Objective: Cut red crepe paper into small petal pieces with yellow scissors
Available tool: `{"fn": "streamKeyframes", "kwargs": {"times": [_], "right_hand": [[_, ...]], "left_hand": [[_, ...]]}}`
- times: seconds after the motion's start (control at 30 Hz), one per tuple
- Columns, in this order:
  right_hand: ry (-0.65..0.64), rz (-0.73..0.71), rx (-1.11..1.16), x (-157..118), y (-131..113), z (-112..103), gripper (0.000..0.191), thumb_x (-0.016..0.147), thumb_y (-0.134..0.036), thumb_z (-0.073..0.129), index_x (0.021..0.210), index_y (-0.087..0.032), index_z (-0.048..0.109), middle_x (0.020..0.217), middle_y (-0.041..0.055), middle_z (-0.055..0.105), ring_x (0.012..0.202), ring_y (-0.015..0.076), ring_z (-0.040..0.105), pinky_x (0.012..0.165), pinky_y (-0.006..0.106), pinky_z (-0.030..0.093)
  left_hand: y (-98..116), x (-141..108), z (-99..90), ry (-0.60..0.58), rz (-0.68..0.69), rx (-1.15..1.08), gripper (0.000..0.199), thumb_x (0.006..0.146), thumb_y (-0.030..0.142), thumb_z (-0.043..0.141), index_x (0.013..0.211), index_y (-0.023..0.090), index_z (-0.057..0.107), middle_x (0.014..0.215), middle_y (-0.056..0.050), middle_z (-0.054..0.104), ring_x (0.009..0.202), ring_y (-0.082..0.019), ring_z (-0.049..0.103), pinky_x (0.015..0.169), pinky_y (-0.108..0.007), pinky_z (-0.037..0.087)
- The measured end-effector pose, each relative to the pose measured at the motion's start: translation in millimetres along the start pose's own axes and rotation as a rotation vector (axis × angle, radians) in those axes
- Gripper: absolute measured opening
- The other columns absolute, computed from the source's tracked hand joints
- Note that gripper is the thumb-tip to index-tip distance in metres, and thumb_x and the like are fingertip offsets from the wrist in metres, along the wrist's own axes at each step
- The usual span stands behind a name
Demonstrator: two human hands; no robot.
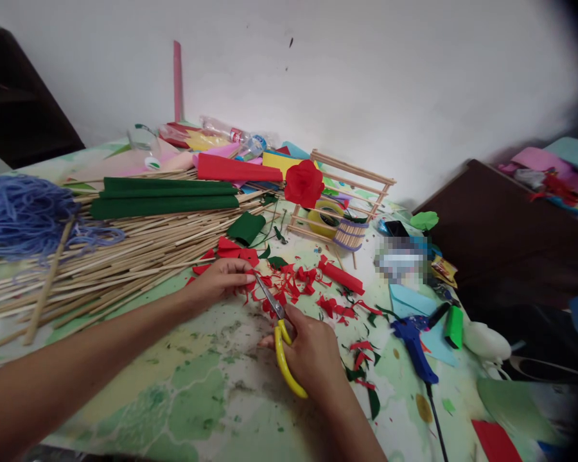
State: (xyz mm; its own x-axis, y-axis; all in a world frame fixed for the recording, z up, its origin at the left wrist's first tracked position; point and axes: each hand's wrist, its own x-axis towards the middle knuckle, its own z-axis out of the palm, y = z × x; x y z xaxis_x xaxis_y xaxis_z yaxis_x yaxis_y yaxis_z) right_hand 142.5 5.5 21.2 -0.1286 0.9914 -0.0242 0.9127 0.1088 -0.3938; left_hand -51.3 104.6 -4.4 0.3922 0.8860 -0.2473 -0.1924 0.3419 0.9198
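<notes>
My right hand (313, 350) grips a pair of scissors (283, 337) by its yellow handles, the blades pointing up and left. Close to the blade tips, my left hand (226, 279) pinches a small piece of red paper (249, 290), mostly hidden by the fingers. Red paper scraps (293, 282) lie scattered on the table just beyond both hands. A red roll of paper (341, 274) rests to the right of them. Behind my left hand is a short green paper roll (246, 228).
A bundle of wooden sticks (158, 237) spreads over the left, with blue yarn (24, 212) and green paper rolls (164, 197) on it. A stick frame (351, 168) with a red paper flower (304, 184) stands at the back. A blue glue gun (417, 350) lies right, its cord trailing forward.
</notes>
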Motion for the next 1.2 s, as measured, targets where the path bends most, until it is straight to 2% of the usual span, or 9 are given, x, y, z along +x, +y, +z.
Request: {"fn": "streamKeyframes", "kwargs": {"times": [0.33,0.6,0.73,0.87,1.0,1.07,1.13,1.2], "right_hand": [[0.041,-0.048,-0.01,1.2,3.0,1.6,0.031,0.077,-0.053,0.061,0.09,-0.025,0.059,0.073,-0.0012,0.069,0.065,0.016,0.063,0.054,0.022,0.029],[0.004,0.001,0.023,0.8,-0.4,-1.3,0.021,0.079,-0.045,0.06,0.086,-0.025,0.06,0.074,0.0002,0.07,0.068,0.016,0.064,0.056,0.02,0.031],[0.034,0.059,0.094,2.0,-0.8,0.5,0.017,0.078,-0.041,0.061,0.087,-0.025,0.061,0.069,-0.0018,0.067,0.061,0.0139,0.059,0.054,0.02,0.032],[0.1,0.114,0.373,4.4,1.8,10.7,0.021,0.077,-0.039,0.061,0.091,-0.024,0.063,0.065,-0.0035,0.061,0.057,0.0118,0.052,0.053,0.02,0.034],[0.089,0.143,0.887,8.0,1.7,20.5,0.032,0.067,-0.037,0.068,0.094,-0.02,0.061,0.066,-0.0031,0.059,0.058,0.0119,0.052,0.051,0.02,0.039],[0.087,0.155,1.086,9.7,0.8,22.9,0.038,0.061,-0.035,0.072,0.093,-0.019,0.06,0.065,-0.0029,0.059,0.056,0.0123,0.053,0.05,0.021,0.041],[0.123,0.171,1.18,10.9,0.1,24.4,0.041,0.056,-0.031,0.075,0.092,-0.019,0.059,0.064,-0.0028,0.059,0.056,0.0125,0.054,0.05,0.021,0.042],[0.162,0.178,1.211,11.5,0.2,25.8,0.041,0.056,-0.026,0.073,0.093,-0.02,0.058,0.065,-0.0029,0.06,0.056,0.0127,0.055,0.051,0.022,0.043]], "left_hand": [[-3.1,0.5,-0.4,-0.057,0.003,0.02,0.01,0.062,0.019,0.074,0.06,0.015,0.066,0.053,-0.001,0.06,0.046,-0.009,0.049,0.044,-0.019,0.037],[-6.6,0.3,-1.7,-0.061,0.003,0.069,0.015,0.063,0.026,0.076,0.063,0.015,0.065,0.056,0.0,0.059,0.048,-0.008,0.049,0.047,-0.019,0.036],[-11.4,-4.1,6.3,-0.011,-0.027,0.052,0.016,0.064,0.026,0.077,0.068,0.014,0.066,0.055,0.002,0.059,0.046,-0.007,0.046,0.044,-0.018,0.034],[-16.3,-14.5,20.5,-0.012,-0.088,-0.044,0.02,0.062,0.022,0.079,0.076,0.014,0.068,0.068,-0.001,0.065,0.056,-0.008,0.056,0.055,-0.018,0.044],[-21.7,-26.1,32.3,-0.003,-0.158,-0.165,0.024,0.06,0.016,0.08,0.076,0.016,0.062,0.065,0.003,0.063,0.055,-0.007,0.059,0.057,-0.018,0.047],[-24.2,-30.0,35.7,-0.038,-0.166,-0.189,0.023,0.062,0.016,0.079,0.075,0.016,0.06,0.067,0.003,0.062,0.062,-0.01,0.063,0.063,-0.02,0.05],[-26.0,-32.5,37.2,-0.079,-0.172,-0.174,0.022,0.063,0.017,0.078,0.074,0.015,0.06,0.07,0.002,0.063,0.07,-0.013,0.066,0.069,-0.022,0.051],[-27.5,-33.8,37.0,-0.098,-0.18,-0.136,0.021,0.065,0.018,0.078,0.075,0.015,0.06,0.072,0.001,0.063,0.071,-0.012,0.065,0.068,-0.022,0.05]]}}
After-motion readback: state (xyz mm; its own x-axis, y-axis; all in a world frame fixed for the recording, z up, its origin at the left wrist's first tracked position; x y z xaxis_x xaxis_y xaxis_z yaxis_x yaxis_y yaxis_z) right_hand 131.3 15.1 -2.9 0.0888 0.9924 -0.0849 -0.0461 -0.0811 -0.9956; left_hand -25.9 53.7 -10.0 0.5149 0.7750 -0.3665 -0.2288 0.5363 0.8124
